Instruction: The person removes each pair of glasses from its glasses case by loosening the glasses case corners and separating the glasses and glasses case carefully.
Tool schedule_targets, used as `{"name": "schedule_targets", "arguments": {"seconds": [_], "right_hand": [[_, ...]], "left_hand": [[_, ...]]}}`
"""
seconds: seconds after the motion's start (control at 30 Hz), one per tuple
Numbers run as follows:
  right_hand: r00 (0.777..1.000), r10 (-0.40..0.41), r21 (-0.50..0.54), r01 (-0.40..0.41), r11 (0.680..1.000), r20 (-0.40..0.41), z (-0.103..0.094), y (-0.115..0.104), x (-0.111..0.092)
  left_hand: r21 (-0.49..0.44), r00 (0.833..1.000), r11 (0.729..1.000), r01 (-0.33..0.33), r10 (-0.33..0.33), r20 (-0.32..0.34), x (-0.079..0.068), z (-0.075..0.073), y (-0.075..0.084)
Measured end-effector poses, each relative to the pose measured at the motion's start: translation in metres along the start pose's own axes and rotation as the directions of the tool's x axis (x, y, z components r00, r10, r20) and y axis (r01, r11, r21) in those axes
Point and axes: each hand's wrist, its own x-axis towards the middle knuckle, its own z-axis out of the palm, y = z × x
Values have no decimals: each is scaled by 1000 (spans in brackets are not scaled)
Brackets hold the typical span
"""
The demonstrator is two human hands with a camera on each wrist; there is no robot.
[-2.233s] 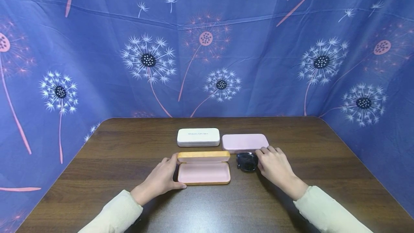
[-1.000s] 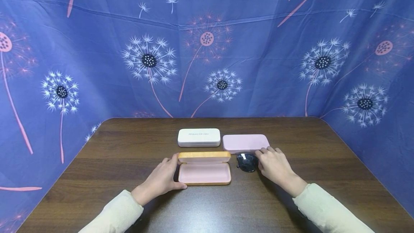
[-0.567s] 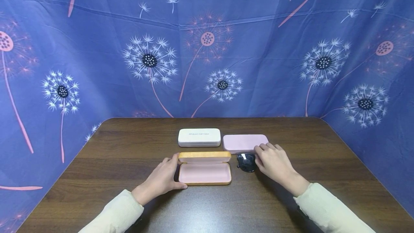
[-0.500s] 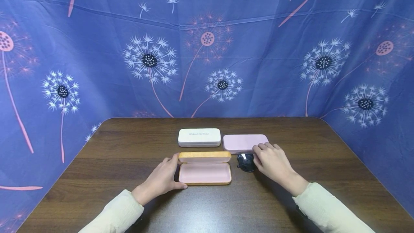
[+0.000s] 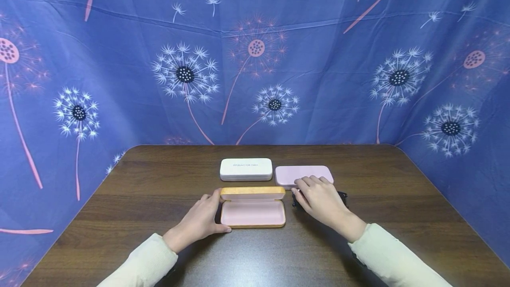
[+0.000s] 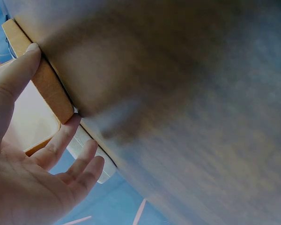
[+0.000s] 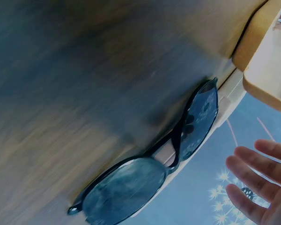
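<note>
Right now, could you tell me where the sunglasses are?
In the head view, the sunglasses lie on the table under the right hand, between the open orange case and the pink case.

Open case (image 5: 253, 211) front centre; sunglasses (image 5: 343, 196) right of it; two closed cases (image 5: 245, 169) behind.

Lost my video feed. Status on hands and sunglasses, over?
Left hand open, steadying open orange case. Right hand open above sunglasses, no grip. Sunglasses flat on table against pink case. Nothing blocking.
</note>
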Motion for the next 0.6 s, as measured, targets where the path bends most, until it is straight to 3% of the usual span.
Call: {"name": "schedule_targets", "arguments": {"seconds": [0.6], "right_hand": [[998,12,160,-21,987,61,13,-23,17]], "left_hand": [[1,1000,1000,0,0,-2,0,0,0]]}}
